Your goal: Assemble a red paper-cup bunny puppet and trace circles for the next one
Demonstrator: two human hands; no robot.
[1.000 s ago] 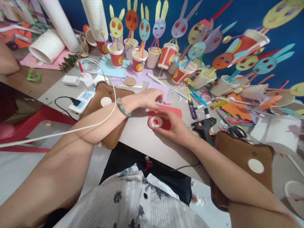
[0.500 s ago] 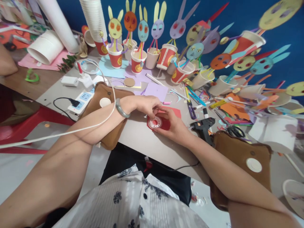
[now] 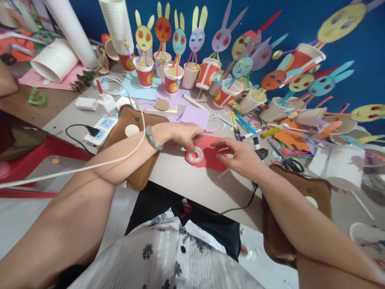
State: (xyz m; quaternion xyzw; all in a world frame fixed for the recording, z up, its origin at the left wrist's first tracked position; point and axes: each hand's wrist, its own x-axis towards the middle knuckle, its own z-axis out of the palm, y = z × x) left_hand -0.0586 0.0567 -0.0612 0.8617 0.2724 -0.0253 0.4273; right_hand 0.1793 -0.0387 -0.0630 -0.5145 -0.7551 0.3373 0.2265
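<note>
A small clear-and-white ring, which looks like a tape roll [image 3: 195, 155], lies flat on a sheet of red paper [image 3: 212, 162] on the table. My left hand [image 3: 187, 135] reaches over from the left, with bent thumb and fingers closed at the roll's upper edge. To the right, my right hand [image 3: 245, 158] hovers over the paper's right edge, thumb and fingers apart, holding nothing. Just beyond that hand, a black glue gun [image 3: 261, 153] is mostly hidden, its cable trailing toward the table's front edge.
Paper-cup rabbit figures [image 3: 146, 72] line the back. Brown cushions [image 3: 136, 172] lie under both forearms. Scissors [image 3: 290, 162], pens and paper scraps lie at right. A power strip [image 3: 102, 130] sits at left, and a white cable [image 3: 120, 158] crosses my left arm.
My right hand has let go of the roll and moved right, its fingers opening. My left hand stays at the roll. More of the red paper now shows.
</note>
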